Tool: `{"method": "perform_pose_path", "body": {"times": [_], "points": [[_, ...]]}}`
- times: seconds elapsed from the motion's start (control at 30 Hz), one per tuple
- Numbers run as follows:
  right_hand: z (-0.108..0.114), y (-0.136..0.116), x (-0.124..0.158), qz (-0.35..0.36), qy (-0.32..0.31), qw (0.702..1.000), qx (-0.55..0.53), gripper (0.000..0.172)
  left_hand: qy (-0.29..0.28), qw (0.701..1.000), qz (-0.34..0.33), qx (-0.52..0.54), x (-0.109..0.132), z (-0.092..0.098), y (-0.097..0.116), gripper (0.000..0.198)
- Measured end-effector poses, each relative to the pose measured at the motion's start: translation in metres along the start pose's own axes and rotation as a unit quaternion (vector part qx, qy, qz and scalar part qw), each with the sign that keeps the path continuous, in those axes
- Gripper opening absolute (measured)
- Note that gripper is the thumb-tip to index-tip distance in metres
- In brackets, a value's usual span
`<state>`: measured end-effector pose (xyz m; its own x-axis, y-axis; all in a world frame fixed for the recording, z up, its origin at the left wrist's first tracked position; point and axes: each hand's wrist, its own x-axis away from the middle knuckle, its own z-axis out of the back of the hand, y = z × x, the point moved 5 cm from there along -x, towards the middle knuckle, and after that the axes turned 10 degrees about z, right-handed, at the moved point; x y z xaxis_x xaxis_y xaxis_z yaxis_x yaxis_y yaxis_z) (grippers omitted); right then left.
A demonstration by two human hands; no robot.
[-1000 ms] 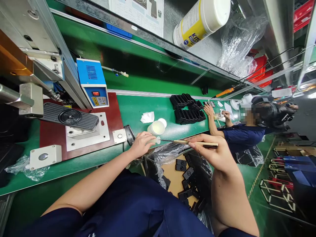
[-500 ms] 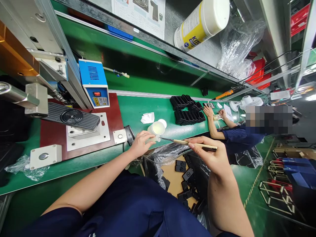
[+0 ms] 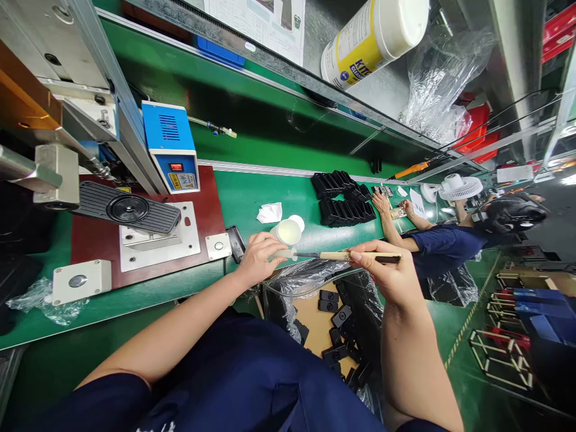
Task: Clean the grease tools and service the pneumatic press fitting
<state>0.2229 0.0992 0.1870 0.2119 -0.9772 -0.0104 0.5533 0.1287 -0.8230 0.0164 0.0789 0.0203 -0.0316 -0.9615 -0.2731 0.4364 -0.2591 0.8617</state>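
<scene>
My left hand [image 3: 260,258] is closed around a small pale object [image 3: 285,254] at the front edge of the green belt [image 3: 252,198]. My right hand [image 3: 386,273] pinches a thin wooden-handled brush [image 3: 355,256], held level, with its dark tip touching that pale object. A white open cup [image 3: 288,231] stands on the belt just behind my left hand, with a white lid [image 3: 297,222] beside it.
A black speaker grille [image 3: 126,210] lies on a metal fixture plate [image 3: 157,240] at left, under a press. Behind it sits a blue control box [image 3: 170,147]. Black parts [image 3: 342,201] are stacked on the belt. A lined box [image 3: 324,312] holds several black parts. A co-worker's hands [image 3: 391,207] work further along.
My right hand has risen slightly and the brush now lies level, its tip still at the pale object. My left hand has barely moved. The co-worker has leaned back.
</scene>
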Motion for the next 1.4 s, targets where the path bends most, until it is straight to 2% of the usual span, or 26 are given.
{"method": "perform_pose_path", "body": {"times": [0.17,0.23,0.37,0.53,0.6,0.8,0.9,1.0,1.23,1.4], "points": [[-0.007,0.027,-0.012,-0.069,0.008,0.994,-0.08,0.025,0.022,1.0,-0.008,0.001,0.0,0.002,0.003,0.017],[-0.01,0.032,-0.015,-0.071,0.009,0.993,-0.094,0.024,0.028,1.0,-0.008,0.001,0.0,0.002,0.002,0.018],[-0.012,0.026,-0.012,-0.017,-0.027,0.998,-0.057,0.02,0.027,1.0,0.007,-0.001,0.0,0.001,0.0,0.018],[-0.023,0.005,-0.003,0.047,-0.149,0.988,0.008,0.015,0.009,1.0,0.011,0.01,-0.001,0.001,0.003,0.028],[-0.029,-0.001,0.0,0.072,-0.18,0.981,0.023,0.014,0.012,1.0,0.002,0.022,-0.001,0.001,0.006,0.035],[-0.04,-0.01,0.004,0.14,-0.209,0.966,0.059,0.013,0.043,0.998,-0.03,0.041,0.0,0.002,0.014,0.045],[-0.041,-0.015,0.004,0.162,-0.206,0.963,0.066,0.013,0.053,0.997,-0.039,0.043,0.001,0.002,0.016,0.049],[-0.035,-0.021,0.005,0.155,-0.188,0.968,0.064,0.011,0.047,0.997,-0.055,0.039,0.001,0.003,0.018,0.049],[-0.007,-0.026,0.007,0.104,-0.078,0.99,0.056,0.01,0.051,0.997,-0.051,0.027,0.001,0.001,0.013,0.051],[-0.015,-0.017,0.008,0.076,-0.048,0.994,0.067,0.013,0.057,0.997,-0.045,0.029,0.002,-0.003,0.014,0.051]]}}
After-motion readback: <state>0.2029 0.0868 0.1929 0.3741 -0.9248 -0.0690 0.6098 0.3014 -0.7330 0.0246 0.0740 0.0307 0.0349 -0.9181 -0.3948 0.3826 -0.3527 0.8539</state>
